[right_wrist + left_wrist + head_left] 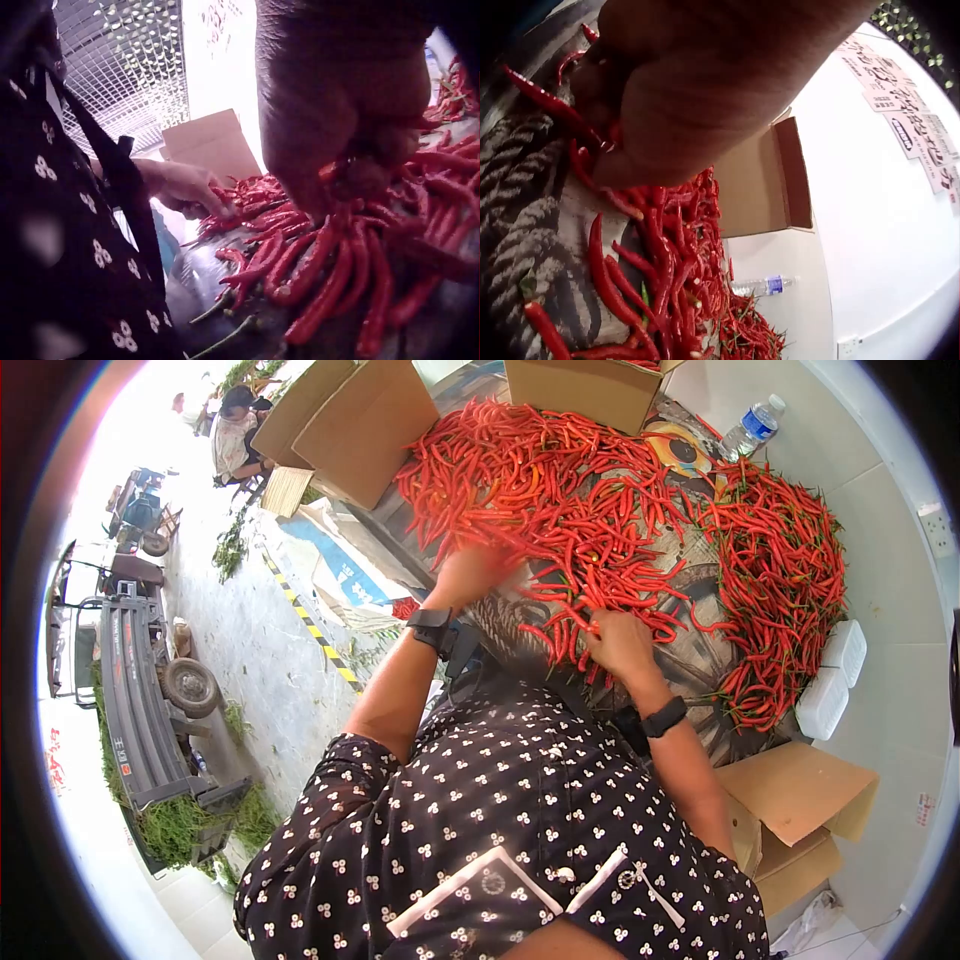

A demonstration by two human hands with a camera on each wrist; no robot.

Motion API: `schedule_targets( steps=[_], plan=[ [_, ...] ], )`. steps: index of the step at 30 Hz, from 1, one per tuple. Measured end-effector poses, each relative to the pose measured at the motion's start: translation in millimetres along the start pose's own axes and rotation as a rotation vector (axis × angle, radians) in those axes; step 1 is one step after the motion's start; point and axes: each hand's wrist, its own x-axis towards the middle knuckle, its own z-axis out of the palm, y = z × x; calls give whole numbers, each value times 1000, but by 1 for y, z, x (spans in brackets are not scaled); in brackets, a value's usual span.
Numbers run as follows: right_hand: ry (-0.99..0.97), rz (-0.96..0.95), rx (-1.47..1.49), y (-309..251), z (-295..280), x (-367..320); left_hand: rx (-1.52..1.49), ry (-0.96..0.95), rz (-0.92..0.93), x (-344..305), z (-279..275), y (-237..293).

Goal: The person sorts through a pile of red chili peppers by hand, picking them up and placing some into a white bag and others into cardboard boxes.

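Note:
Red chili peppers [560, 470] lie in a broad loose heap in front of the person. My left hand [474, 576] is blurred at the heap's near left edge. In the left wrist view its thumb and fingers pinch a chili pepper [551, 105], with more peppers right below. My right hand [622, 645] is at the near edge of the same heap, fingers curled. The right wrist view shows a bit of red chili pepper [328, 172] between those fingers; the fingers hide most of it. Several peppers fan out under that hand, and green stems [225, 337] lie nearby.
A second pile of chili peppers with stems [785, 580] lies at the right by the wall. Behind it stands a water bottle [755, 428]. Cardboard boxes [365, 430] border the heap; another box [800, 795] is at the right. White containers [832, 680] sit beside the second pile.

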Motion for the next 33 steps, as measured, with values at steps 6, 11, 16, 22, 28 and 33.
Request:
schedule_targets(
  steps=[6,11,16,22,28,33],
  plan=[
    [140,205,75,20,-18,-20,-112,8,201,23,57,-13],
    [-9,96,81,12,-8,-29,90,-68,366,31,93,8],
    [-93,-68,25,0,14,-27,199,-99,400,38,113,-2],
    [-101,-144,-8,5,8,-26,-415,-114,136,21,58,-3],
    [68,-69,-53,16,-1,-12,-654,124,23,10,17,-31],
    [82,-111,-146,12,3,-5,-453,121,-319,-3,-14,-50]
  ],
)
